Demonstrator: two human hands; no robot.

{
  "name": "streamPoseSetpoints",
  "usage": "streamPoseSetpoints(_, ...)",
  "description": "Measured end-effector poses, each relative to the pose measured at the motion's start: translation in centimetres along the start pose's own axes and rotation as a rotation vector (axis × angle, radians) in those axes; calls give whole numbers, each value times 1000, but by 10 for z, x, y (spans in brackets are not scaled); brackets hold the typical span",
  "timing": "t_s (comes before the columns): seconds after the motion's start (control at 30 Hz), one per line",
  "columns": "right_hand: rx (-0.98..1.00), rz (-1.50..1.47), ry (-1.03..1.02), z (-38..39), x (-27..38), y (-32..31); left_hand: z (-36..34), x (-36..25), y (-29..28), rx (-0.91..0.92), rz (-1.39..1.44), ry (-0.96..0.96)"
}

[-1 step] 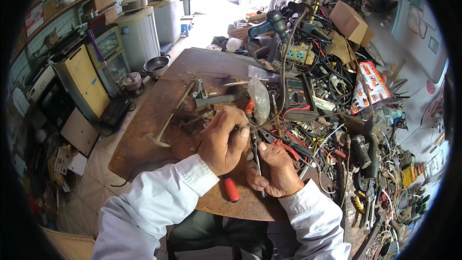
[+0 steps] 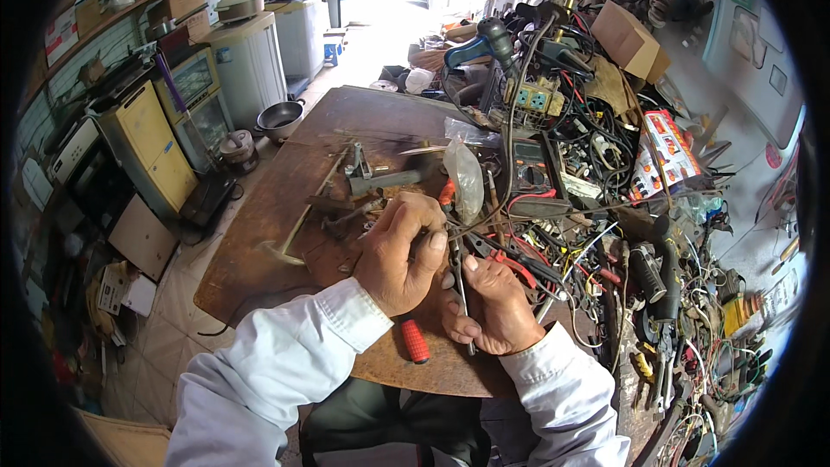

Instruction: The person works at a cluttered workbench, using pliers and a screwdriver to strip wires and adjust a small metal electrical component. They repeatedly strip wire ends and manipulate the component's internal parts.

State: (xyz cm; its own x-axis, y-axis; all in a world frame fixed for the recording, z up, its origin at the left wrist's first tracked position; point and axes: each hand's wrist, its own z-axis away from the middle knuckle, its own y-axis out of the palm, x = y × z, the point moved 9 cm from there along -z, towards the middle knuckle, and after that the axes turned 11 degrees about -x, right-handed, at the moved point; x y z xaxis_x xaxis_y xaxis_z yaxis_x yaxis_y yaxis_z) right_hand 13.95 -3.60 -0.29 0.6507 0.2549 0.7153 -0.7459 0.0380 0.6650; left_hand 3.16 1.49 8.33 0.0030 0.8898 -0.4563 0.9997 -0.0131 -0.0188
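My left hand (image 2: 402,251) is closed in a pinch above the worn brown table, its thumb against the bent forefinger. What it grips is hidden behind the fingers. Just to its right, my right hand (image 2: 497,307) holds a slim metal rod (image 2: 463,290) between thumb and fingers. The rod stands steeply, its lower end showing below the fingers and its upper part close to my left fingertips. A red textured handle (image 2: 415,342) lies on the table below my left hand. Beyond the hands lies a clear plastic bag (image 2: 465,183).
The brown table (image 2: 251,251) carries a hammer-like tool (image 2: 290,252) and a grey metal piece (image 2: 385,180) at left. Red-handled pliers (image 2: 514,266), a multimeter (image 2: 530,164) and tangled wires crowd the right. A blue power tool (image 2: 484,45) lies behind.
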Motion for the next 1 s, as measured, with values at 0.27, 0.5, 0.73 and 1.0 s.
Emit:
streamPoseSetpoints(0.27, 10, 19, -14, 2, 2, 1, 8, -13, 3, 56, -66, 158)
streamPoseSetpoints(0.5, 4, 147, -35, 3, 10, -4, 10, -6, 7, 91, 81, -29)
streamPoseSetpoints(0.73, 57, 480, -100, 0, 26, -16, 18, 31, 13, 180, 236, -585)
streamPoseSetpoints(1.0, 154, 1158, -426, 0, 57, -32, 76, 40, 54, 718, 638, -1308)
